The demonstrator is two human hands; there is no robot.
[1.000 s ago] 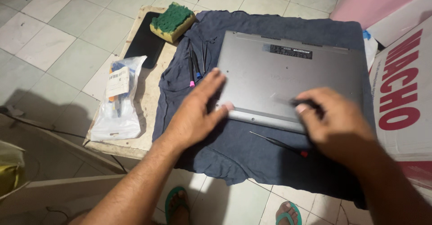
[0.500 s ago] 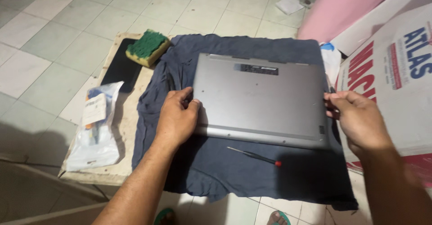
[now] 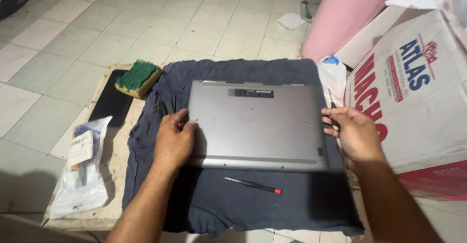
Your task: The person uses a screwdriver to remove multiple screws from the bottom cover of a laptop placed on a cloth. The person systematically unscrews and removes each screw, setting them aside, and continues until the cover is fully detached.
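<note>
A grey laptop (image 3: 258, 124) lies bottom side up on a dark blue cloth (image 3: 233, 204). My left hand (image 3: 173, 141) grips its left edge, fingers curled on the near left corner. At the laptop's right edge, my right hand (image 3: 354, 135) touches the side, and a thin dark tool (image 3: 332, 104) shows just above its fingers. A small screwdriver (image 3: 253, 185) with a red tip lies on the cloth in front of the laptop, apart from both hands.
A green and yellow sponge (image 3: 137, 78) and a black phone (image 3: 111, 104) sit on the board (image 3: 109, 175) at the left, with a clear plastic bag (image 3: 82, 167) of small items. A large cardboard box (image 3: 418, 102) stands at the right, a pink roll (image 3: 348, 14) behind it.
My left hand slid from the laptop's bottom panel to its left edge, and my right hand went from the panel to the right edge. The camera view shifted right and closer.
</note>
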